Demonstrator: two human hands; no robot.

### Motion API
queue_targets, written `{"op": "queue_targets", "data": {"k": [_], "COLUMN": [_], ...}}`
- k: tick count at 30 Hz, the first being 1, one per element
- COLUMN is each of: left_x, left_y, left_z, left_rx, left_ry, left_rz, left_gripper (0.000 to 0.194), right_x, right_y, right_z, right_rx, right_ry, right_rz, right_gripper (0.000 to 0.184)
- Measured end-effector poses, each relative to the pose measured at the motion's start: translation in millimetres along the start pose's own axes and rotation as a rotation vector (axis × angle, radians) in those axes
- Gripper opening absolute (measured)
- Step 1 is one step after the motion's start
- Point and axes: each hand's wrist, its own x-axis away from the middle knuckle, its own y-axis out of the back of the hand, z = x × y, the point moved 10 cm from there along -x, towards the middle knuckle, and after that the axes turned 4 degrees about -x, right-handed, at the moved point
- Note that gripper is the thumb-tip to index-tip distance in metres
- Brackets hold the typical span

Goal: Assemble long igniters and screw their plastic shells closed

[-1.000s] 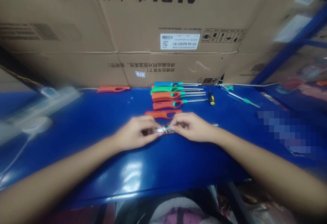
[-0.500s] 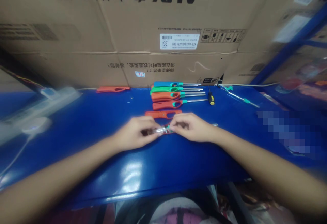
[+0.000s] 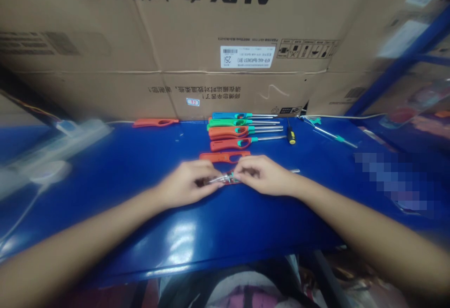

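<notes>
Low over the blue table, both hands meet at a stick lighter (image 3: pixel 231 179) whose red shell stands open, showing clear and teal inner parts. My left hand (image 3: pixel 186 182) is closed around its left end, with a clear, shiny piece between thumb and fingers. Thumb and fingertips of my right hand (image 3: pixel 265 175) pinch near the teal part; exactly what they grip is hidden. Past the right hand a metal tube tip (image 3: pixel 295 171) sticks out. Just behind the hands lies an orange lighter shell half (image 3: pixel 225 157).
Several lighters, among them a red one (image 3: pixel 225 145) and a blue one (image 3: pixel 228 116), lie in a row behind. A yellow-black screwdriver (image 3: pixel 291 136), a loose metal tube (image 3: pixel 326 133) and an orange shell (image 3: pixel 153 123) flank them. A power strip (image 3: pixel 79 140) sits left, cardboard (image 3: pixel 197 55) behind.
Both hands stay almost in place. The clear piece at the left fingertips has shifted slightly in angle; nothing has been let go or picked up.
</notes>
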Motion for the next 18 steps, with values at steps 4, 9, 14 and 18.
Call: {"op": "queue_targets", "data": {"k": [4, 9, 14, 18], "left_x": [-0.2, 0.3, 0.0, -0.2], "left_y": [0.3, -0.4, -0.8, -1.3], "left_z": [-1.4, -0.9, -1.2, -2.1], "left_rx": [0.002, -0.007, -0.008, -0.004], "left_ry": [-0.012, -0.019, -0.014, -0.011], "left_rz": [-0.002, 0.001, -0.002, -0.005], "left_gripper": [0.020, 0.021, 0.020, 0.020], "right_x": [-0.3, -0.6, -0.8, -0.9], "right_y": [0.1, 0.3, -1.0, -1.7], "right_z": [-0.5, -2.3, -1.7, -2.2], "right_rx": [0.006, 0.007, 0.007, 0.019], "right_ry": [-0.004, -0.016, -0.010, -0.012], "right_rz": [-0.002, -0.010, -0.009, -0.007], "right_gripper": [0.014, 0.014, 0.013, 0.014]}}
